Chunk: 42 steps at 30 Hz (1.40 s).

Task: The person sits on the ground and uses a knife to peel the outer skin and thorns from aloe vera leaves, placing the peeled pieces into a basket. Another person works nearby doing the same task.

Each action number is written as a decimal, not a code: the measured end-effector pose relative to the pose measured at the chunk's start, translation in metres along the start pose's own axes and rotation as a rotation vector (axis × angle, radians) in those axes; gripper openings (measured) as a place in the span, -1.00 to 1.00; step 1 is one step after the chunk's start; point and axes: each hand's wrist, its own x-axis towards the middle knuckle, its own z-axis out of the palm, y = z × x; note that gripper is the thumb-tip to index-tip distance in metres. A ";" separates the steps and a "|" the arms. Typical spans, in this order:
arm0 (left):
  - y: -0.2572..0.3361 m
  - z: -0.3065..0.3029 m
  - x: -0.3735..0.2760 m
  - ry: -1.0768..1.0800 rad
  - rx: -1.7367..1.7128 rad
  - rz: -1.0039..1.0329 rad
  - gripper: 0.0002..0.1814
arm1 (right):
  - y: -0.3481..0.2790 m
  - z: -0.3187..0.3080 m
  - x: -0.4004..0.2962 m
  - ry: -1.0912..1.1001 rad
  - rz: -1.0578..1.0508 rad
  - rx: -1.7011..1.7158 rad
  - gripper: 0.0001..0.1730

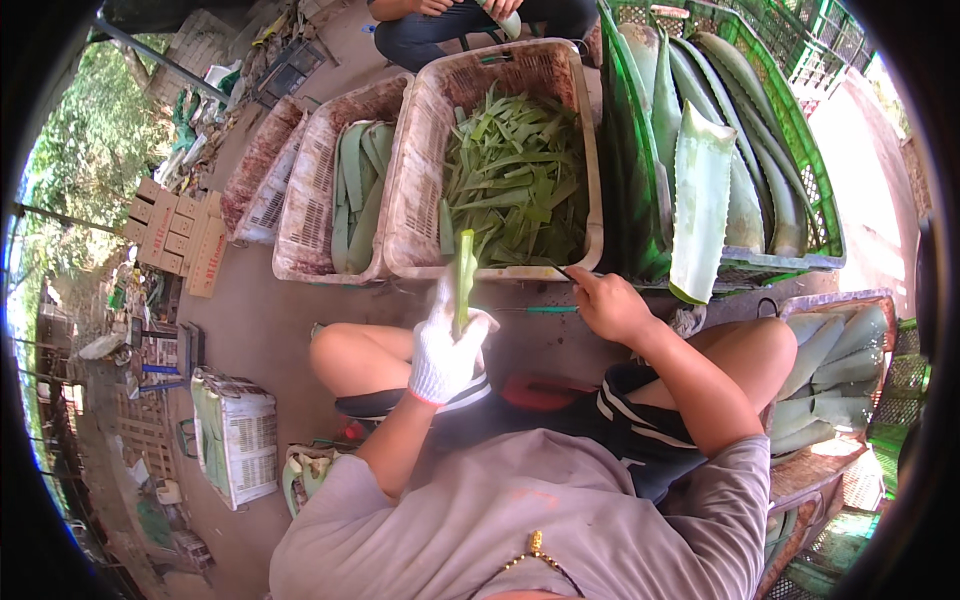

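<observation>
My left hand (pixel 446 356), in a white knit glove, grips a narrow green piece of aloe leaf (pixel 465 270) that points away from me. My bare right hand (pixel 611 306) is closed around a small knife, whose dark blade (pixel 559 271) shows past the fingers at the crate's near rim. Its handle is hidden in the hand. Before me stands a stained white plastic crate (pixel 591 238) holding many green aloe trimmings (pixel 517 180). A thin tool with a teal handle (pixel 551 309) appears below that rim; I cannot tell what it rests on.
Left of it, another stained crate (pixel 300 217) holds aloe pieces (pixel 360 199). A green crate (pixel 825 217) at right is packed with large leaves; one cut leaf (pixel 701 202) leans outward. More leaves (pixel 832 367) fill a crate beside my right knee. Another person (pixel 480 22) sits opposite.
</observation>
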 end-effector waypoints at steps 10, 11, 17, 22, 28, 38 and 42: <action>0.012 0.003 0.030 0.082 0.173 -0.059 -0.14 | -0.008 -0.006 -0.014 -0.318 -0.021 -0.130 -0.63; 0.012 0.002 0.034 0.084 0.174 -0.062 -0.13 | -0.009 -0.007 -0.016 -0.317 -0.023 -0.122 -0.65; 0.028 0.002 0.052 0.091 0.176 -0.047 -0.14 | -0.012 -0.013 -0.024 -0.347 -0.012 -0.124 -0.69; 0.049 0.004 0.074 0.079 0.142 -0.040 -0.13 | -0.010 -0.012 -0.031 -0.324 -0.023 -0.109 -0.73; 0.073 0.008 0.141 0.153 1.218 0.424 0.09 | -0.009 -0.013 -0.035 -0.321 -0.004 -0.135 -0.77; 0.158 0.251 0.185 -0.636 0.792 0.311 0.07 | -0.005 -0.005 -0.017 -0.468 0.026 -0.114 -0.70; 0.120 0.301 0.214 -0.594 1.012 0.071 0.24 | 0.003 0.003 -0.011 -0.341 0.012 -0.077 -0.67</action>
